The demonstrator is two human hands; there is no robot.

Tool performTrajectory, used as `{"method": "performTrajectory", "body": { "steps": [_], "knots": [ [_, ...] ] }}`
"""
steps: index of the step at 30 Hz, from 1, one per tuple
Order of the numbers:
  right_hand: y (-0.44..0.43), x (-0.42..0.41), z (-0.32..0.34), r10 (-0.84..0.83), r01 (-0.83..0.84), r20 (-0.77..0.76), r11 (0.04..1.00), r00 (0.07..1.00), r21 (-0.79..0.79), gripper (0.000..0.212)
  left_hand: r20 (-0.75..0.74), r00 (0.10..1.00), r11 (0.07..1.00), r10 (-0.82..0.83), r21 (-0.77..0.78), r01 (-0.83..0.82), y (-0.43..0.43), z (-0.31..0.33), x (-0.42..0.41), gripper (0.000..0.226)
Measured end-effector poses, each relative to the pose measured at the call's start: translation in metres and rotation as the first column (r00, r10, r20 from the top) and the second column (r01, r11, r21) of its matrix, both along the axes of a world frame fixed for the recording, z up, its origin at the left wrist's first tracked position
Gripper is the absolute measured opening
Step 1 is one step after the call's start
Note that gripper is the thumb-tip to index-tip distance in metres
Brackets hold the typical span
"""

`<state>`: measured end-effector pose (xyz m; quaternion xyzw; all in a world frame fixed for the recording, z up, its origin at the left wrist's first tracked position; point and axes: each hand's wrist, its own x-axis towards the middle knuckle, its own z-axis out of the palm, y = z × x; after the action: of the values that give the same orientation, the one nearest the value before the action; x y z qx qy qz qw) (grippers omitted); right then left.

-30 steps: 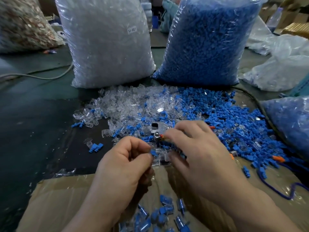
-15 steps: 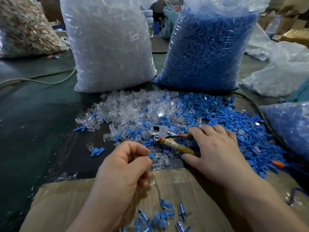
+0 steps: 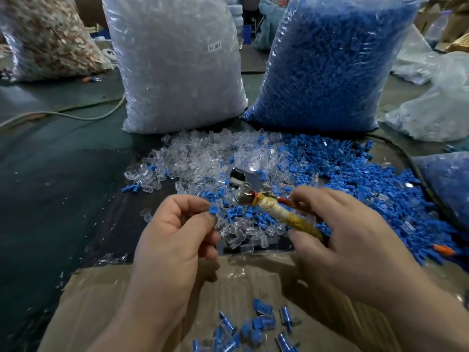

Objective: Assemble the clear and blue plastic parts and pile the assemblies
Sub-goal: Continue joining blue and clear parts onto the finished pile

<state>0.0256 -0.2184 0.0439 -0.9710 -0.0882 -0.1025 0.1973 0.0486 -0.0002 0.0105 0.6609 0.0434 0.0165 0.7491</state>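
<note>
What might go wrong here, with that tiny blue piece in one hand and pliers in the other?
1. The left hand pinches the blue piece by the fingertips alone. If it slips, it would likely vanish among the loose pieces underneath.
2. The pliers in the right hand point toward the left fingertips, so a hasty squeeze might nip one.

The person's left hand (image 3: pixel 175 240) and right hand (image 3: pixel 347 240) are bare; both forearms (image 3: pixel 132 323) are uncovered as far as visible.
</note>
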Motion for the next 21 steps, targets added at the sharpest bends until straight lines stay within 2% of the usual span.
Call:
{"method": "performTrajectory", "body": {
  "steps": [6, 12, 17, 21],
  "knots": [
    [-0.001, 0.008, -0.008, 0.04, -0.046, -0.066, 0.995, 0.997, -0.088, 0.05, 0.002, 1.0, 0.999, -0.027, 0.018, 0.027, 0.003, -0.006, 0.003, 0.031],
    [-0.004, 0.009, -0.007, -0.014, 0.008, 0.098, 0.998, 0.995, 0.068, 0.046, -0.032, 0.998, 0.999, -0.045, -0.008, 0.045, 0.0, -0.007, 0.002, 0.027],
    [0.0, 0.007, -0.004, 0.013, -0.027, 0.139, 0.994, 0.99, 0.102, 0.041, -0.014, 0.999, 0.998, -0.049, -0.043, 0.048, 0.0, -0.013, 0.003, 0.019],
    [-0.001, 0.0, -0.001, 0.11, -0.127, 0.113, 0.979, 0.988, 0.16, 0.041, 0.028, 0.998, 0.995, -0.057, -0.079, 0.059, 0.004, -0.015, 0.008, 0.012]
  ]
}}
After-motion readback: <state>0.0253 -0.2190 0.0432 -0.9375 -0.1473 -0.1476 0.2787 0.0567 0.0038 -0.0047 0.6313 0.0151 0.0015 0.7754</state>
